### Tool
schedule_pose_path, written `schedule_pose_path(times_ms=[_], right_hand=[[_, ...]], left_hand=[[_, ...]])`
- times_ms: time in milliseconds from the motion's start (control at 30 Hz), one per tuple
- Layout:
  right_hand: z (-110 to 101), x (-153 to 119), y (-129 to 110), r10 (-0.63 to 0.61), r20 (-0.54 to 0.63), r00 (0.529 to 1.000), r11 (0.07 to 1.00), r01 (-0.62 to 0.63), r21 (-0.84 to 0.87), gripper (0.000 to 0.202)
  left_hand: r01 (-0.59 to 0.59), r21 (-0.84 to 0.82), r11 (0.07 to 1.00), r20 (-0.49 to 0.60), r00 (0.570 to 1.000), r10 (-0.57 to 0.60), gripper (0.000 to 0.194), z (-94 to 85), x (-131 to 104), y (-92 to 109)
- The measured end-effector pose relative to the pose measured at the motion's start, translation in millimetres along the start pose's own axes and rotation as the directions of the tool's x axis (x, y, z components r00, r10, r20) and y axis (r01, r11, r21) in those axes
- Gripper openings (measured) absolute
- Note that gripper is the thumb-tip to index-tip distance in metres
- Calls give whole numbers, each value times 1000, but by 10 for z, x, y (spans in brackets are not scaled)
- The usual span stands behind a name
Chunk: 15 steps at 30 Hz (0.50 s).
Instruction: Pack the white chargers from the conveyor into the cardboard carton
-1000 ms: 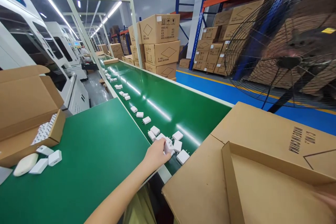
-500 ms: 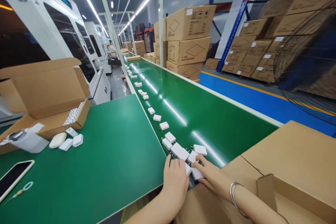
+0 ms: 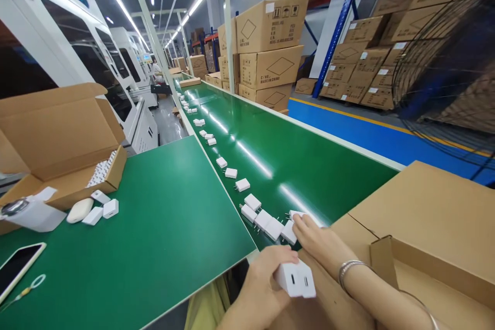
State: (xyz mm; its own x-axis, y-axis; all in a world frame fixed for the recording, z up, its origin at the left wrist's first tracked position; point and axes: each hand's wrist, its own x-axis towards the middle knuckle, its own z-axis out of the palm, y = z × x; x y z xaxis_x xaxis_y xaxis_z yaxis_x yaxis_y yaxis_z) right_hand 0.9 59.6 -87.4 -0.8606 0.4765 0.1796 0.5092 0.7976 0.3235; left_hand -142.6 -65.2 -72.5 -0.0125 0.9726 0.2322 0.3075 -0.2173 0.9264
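- Left hand (image 3: 261, 286) pinches two adapters (image 3: 296, 277) lengthwise toward the wearer, ports foremost.
- Right hand (image 3: 319, 240) curls over another adapter (image 3: 295, 213) (pinch unclear).
- Carton (image 3: 270, 68): "MADE IN CHINA."

The left hand (image 3: 266, 281) covers the rear of two white chargers (image 3: 296, 281), so their prongs are hidden. By the near end of the conveyor belt (image 3: 325, 165), the right hand (image 3: 317, 237) hides most of another charger (image 3: 295, 213). Toward the belt's far end, the chargers in the row (image 3: 192, 110) are too small to count. The left edge of the tabletop (image 3: 166, 206) falls outside the view; on that side the phone (image 3: 22, 263) and open carton (image 3: 62, 129) are cropped. A shallow cardboard tray (image 3: 441, 260) is cut off at right, where a wire-guarded fan (image 3: 415, 67) is blurred.
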Motion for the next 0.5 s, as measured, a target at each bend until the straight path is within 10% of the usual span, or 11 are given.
schedule_pose_path(times_ms=[300, 500], right_hand=[[189, 173, 28, -246, -50, 968, 957, 250, 144, 25], [-170, -200, 233, -4, -35, 999, 897, 19, 442, 24]], left_hand=[[-55, -274, 960, -181, 983, 4, 34, 151, -355, 52], [4, -246, 969, -123, 992, -36, 49, 64, -404, 82]])
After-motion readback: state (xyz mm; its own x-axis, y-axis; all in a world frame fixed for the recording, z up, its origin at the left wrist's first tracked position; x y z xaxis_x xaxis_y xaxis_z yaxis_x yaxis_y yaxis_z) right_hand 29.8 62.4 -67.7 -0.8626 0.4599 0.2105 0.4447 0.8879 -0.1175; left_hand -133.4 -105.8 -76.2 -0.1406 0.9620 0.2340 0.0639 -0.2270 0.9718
